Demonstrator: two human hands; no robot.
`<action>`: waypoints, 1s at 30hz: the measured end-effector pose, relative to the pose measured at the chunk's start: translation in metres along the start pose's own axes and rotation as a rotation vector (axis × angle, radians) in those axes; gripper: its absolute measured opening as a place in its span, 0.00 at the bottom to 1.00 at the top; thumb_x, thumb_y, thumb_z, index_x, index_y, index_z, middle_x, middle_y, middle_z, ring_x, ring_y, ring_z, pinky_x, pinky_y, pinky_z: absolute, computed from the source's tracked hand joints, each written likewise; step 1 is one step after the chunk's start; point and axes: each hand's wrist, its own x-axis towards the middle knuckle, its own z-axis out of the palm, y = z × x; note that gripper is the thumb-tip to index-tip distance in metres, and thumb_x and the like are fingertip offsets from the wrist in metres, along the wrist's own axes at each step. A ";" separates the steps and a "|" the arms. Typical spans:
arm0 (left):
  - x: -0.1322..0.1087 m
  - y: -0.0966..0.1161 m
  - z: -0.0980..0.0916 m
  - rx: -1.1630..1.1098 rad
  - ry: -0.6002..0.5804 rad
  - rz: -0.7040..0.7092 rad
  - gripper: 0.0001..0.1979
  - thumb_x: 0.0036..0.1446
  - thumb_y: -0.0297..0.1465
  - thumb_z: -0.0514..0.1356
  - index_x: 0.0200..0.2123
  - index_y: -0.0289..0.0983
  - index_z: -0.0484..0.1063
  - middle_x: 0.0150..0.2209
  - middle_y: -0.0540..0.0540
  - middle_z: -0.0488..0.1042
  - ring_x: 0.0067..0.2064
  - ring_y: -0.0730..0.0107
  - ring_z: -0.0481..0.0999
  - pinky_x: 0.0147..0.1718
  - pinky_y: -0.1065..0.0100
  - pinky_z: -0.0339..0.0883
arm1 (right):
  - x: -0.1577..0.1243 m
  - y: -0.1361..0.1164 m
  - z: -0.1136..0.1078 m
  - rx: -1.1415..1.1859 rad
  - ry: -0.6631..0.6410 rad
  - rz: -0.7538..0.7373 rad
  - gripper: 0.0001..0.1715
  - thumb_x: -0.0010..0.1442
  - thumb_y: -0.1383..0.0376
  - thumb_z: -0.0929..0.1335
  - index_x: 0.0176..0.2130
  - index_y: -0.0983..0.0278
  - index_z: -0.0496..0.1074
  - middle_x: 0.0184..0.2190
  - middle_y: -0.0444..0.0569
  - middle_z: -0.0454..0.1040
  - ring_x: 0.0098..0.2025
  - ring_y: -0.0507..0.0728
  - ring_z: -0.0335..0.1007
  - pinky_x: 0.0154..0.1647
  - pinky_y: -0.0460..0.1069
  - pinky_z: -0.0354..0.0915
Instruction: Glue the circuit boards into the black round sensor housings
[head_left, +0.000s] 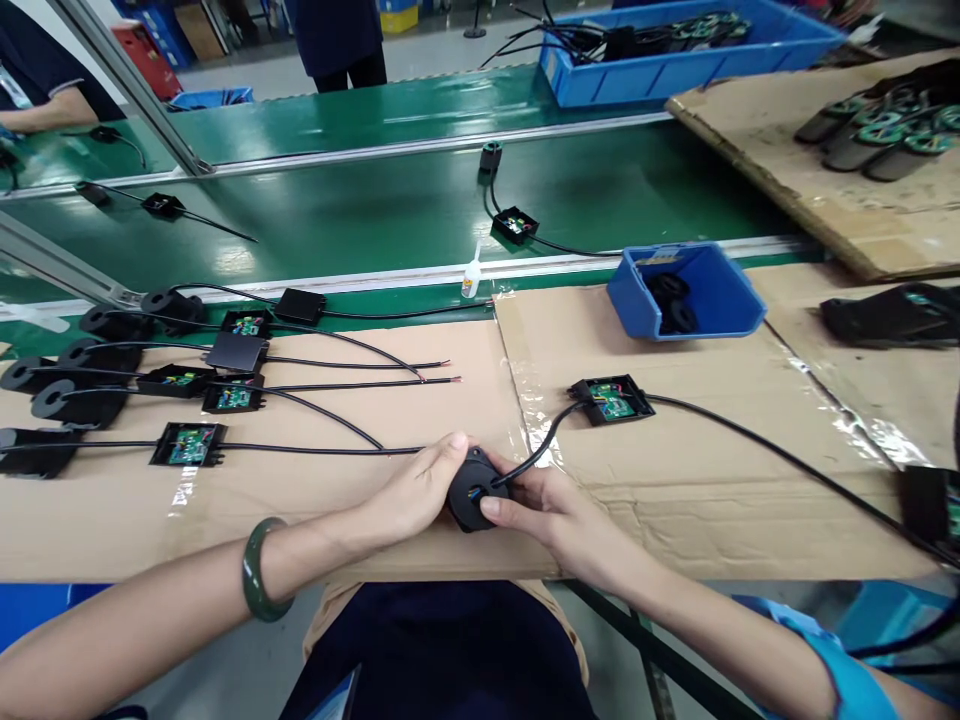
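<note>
Between my two hands, close to the table's front edge, is a round black plastic housing with a hole in its top face and a cable coming out. My left hand presses against its left side, thumb up. My right hand grips the other side, with the thumb on the top face near the hole. From the housing a black cable curves up to an open black box with a green circuit board. Another cable leaves that box to the right.
Several similar assemblies with boxes and black housings lie at left on the cardboard. A blue bin holds black rings. Behind, a green conveyor carries units and a small white bottle stands near its edge. People are beyond.
</note>
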 end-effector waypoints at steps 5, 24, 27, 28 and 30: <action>-0.010 -0.015 -0.012 -0.135 -0.178 0.021 0.31 0.56 0.38 0.64 0.62 0.41 0.62 0.61 0.43 0.67 0.59 0.55 0.67 0.56 0.58 0.63 | -0.001 -0.001 -0.001 0.010 -0.026 0.022 0.31 0.54 0.53 0.72 0.54 0.61 0.71 0.49 0.50 0.76 0.53 0.64 0.69 0.59 0.60 0.61; -0.022 -0.018 0.013 -0.065 0.112 0.085 0.11 0.62 0.35 0.57 0.46 0.38 0.72 0.49 0.45 0.75 0.51 0.60 0.72 0.53 0.62 0.62 | -0.011 0.008 0.012 -0.178 0.059 -0.121 0.24 0.58 0.63 0.68 0.55 0.61 0.69 0.55 0.53 0.72 0.57 0.64 0.68 0.59 0.60 0.64; -0.023 -0.016 0.015 -0.063 0.127 0.080 0.09 0.62 0.35 0.56 0.43 0.38 0.71 0.47 0.46 0.74 0.49 0.62 0.71 0.50 0.64 0.62 | -0.013 0.012 0.013 -0.267 0.104 -0.172 0.25 0.59 0.65 0.68 0.56 0.61 0.68 0.56 0.53 0.71 0.59 0.63 0.66 0.61 0.60 0.62; -0.023 -0.015 0.016 -0.056 0.132 0.078 0.09 0.63 0.35 0.56 0.43 0.38 0.71 0.46 0.46 0.74 0.48 0.62 0.71 0.50 0.65 0.61 | -0.013 0.013 0.013 -0.283 0.114 -0.176 0.26 0.59 0.65 0.68 0.57 0.61 0.68 0.57 0.53 0.71 0.60 0.63 0.66 0.62 0.60 0.62; -0.023 -0.014 0.018 -0.038 0.140 0.082 0.09 0.63 0.35 0.55 0.42 0.39 0.70 0.45 0.47 0.74 0.48 0.63 0.70 0.49 0.66 0.60 | -0.012 0.014 0.013 -0.303 0.125 -0.176 0.26 0.59 0.65 0.68 0.57 0.61 0.68 0.57 0.53 0.71 0.59 0.63 0.66 0.61 0.59 0.63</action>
